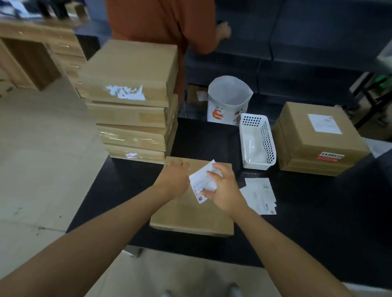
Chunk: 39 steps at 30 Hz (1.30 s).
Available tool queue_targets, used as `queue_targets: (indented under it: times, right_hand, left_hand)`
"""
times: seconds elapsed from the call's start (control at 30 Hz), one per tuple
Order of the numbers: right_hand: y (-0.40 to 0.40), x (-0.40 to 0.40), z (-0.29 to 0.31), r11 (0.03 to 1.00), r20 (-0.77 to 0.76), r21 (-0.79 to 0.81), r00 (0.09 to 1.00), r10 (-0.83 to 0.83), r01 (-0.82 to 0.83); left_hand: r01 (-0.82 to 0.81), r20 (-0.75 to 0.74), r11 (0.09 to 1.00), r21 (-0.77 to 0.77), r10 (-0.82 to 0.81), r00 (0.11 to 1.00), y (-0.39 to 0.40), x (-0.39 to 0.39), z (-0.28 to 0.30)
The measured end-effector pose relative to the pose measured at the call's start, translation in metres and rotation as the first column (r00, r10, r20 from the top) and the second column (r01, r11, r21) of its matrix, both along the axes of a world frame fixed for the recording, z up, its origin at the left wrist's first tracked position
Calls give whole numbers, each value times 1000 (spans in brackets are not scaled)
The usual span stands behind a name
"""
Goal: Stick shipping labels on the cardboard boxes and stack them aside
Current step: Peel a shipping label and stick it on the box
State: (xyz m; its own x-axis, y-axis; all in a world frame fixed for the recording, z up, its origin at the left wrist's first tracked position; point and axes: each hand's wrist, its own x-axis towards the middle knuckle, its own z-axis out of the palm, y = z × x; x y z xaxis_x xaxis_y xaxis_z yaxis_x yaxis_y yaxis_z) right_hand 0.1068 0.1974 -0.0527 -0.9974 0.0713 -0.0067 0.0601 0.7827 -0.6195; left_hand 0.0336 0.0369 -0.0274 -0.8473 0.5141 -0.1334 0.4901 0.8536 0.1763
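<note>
Both hands busy: right hand point(222, 190) pinching shipping label point(202, 182), left hand point(174, 176) lying flat, bracing cardboard box point(192, 214); label risking creasing or skewing.

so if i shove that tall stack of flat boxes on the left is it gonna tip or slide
The stack of flat boxes would probably shift layer by layer rather than topple whole: the boxes are wide and flat, yet their edges are already unevenly lined up. Glossy tape on their sides may let them slip. A push low down, against the black table, looks safer.
</note>
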Motion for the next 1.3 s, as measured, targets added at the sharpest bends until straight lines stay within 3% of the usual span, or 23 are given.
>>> queue_targets:
  times: [0.13, 0.27, 0.33, 0.43, 0.53, 0.63, 0.77, 1.0, 1.3]
  right_hand:
    - [-48, 1, 10, 999, -63, 4, 997, -35, 35]
    - [-81, 10, 17, 998, -81, -64, 996, -32, 27]
    - [-88, 12, 17, 982, -90, -173, 992, -94, 77]
    - [-87, 12, 19, 935, -61, -273, 966, -253, 228]
    - [-82, 13, 13, 801, 62, -453, 910, -410, 391]
    - [-71, 16, 5, 616, 254, -562, 824, -507, 552]
    - [-61, 17, -1, 586, 342, -617, 849, -402, 526]
    - [-62, 23, 2, 625, 385, -608, 870, -308, 490]
    - [-64, 27, 12, 564, 459, -659, 860, -222, 498]
  left_hand:
    - [-5, 71, 994, 113, -3, 997, -39, -2, 1]
    - [-141, 343, 921, 363, 9, 939, -44, -8, -8]
    - [-220, 434, 867, 447, 5, 901, -41, -5, -12]
    - [-306, 455, 823, 478, 66, 888, -43, 1, -18]
    - [-420, 482, 764, 490, 164, 860, -48, -2, -23]
    - [-436, 479, 775, 457, 198, 855, -55, -4, -24]
    - [-376, 448, 803, 462, 155, 880, -59, -3, -17]
    - [-332, 433, 812, 481, 109, 895, -62, 1, -13]
    - [-275, 365, 853, 443, 108, 925, -66, 3, -12]
